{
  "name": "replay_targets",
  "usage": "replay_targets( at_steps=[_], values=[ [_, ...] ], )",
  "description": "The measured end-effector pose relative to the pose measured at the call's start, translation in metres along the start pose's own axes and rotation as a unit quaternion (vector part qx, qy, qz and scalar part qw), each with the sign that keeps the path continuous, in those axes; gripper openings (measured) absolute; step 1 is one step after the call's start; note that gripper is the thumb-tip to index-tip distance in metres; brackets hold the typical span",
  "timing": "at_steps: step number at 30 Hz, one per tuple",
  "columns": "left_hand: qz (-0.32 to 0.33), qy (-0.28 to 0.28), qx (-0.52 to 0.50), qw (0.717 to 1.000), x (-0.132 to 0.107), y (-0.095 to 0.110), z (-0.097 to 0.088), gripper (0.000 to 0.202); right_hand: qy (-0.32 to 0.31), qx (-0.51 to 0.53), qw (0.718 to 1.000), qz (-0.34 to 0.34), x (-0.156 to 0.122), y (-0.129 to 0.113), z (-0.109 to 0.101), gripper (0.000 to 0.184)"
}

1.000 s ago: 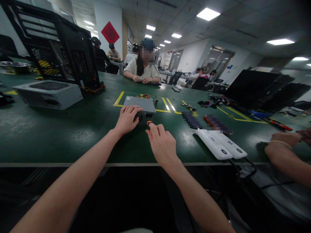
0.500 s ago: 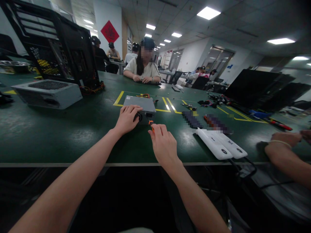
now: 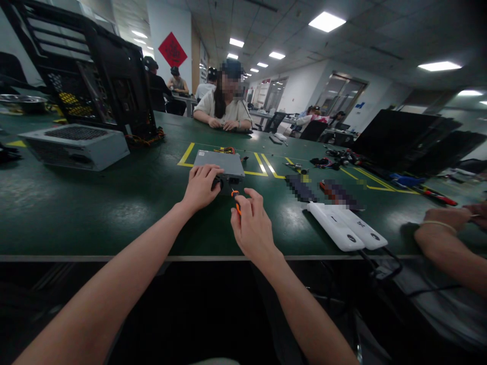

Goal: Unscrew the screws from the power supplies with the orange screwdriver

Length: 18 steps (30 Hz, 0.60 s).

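Your left hand (image 3: 201, 186) holds the near left corner of the grey metal box (image 3: 222, 162). Its fingers lie bent over the top, and its thumb goes down by the front. That is probably to stop the box from sliding; how hard you squeeze, I can't tell.

The box sits flat on the green table (image 3: 152, 243), right in front of you, by the yellow tape (image 3: 262, 165). Its front side, with the black socket (image 3: 233, 180), faces you, so it looks easy to get at. The bunch of wires (image 3: 226, 150) is at the back, out of your way.

Your right hand (image 3: 253, 223) is curled loosely around the orange and black screwdriver (image 3: 236, 194), which points at the front, just below the socket. A light hold like that seems good for turning. Whether the tip touches anything is too small to see.
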State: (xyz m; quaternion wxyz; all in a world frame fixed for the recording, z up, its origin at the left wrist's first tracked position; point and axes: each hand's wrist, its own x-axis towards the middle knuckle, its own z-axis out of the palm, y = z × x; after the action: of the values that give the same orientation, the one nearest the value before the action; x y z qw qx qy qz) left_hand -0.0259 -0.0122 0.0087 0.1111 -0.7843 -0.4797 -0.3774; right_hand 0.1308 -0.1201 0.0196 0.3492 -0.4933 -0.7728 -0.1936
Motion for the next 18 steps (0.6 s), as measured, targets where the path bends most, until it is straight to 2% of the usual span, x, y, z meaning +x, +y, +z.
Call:
replay_targets(
  at_steps=[5, 8, 12, 15, 18],
  values=[
    [0.015, 0.005, 0.002, 1.0, 0.0, 0.003, 0.002, 0.033, 0.039, 0.005, 0.991, -0.125, 0.003, 0.015, 0.011, 0.023],
    [0.017, 0.008, 0.011, 1.0, 0.0, 0.005, 0.003, 0.033, 0.078, 0.009, 0.985, -0.156, 0.009, 0.034, 0.016, 0.015],
    [0.011, 0.005, 0.013, 1.0, 0.001, 0.005, 0.004, 0.032, 0.043, 0.035, 0.981, -0.187, 0.007, 0.045, 0.018, 0.015],
    [0.009, 0.001, 0.009, 1.0, 0.001, 0.005, 0.003, 0.032, 0.018, 0.04, 0.974, -0.221, 0.001, 0.04, 0.021, 0.02],
    [0.006, -0.001, 0.004, 1.0, 0.0, 0.004, 0.003, 0.033, 0.019, 0.032, 0.97, -0.241, -0.002, 0.034, 0.024, 0.026]
  ],
)
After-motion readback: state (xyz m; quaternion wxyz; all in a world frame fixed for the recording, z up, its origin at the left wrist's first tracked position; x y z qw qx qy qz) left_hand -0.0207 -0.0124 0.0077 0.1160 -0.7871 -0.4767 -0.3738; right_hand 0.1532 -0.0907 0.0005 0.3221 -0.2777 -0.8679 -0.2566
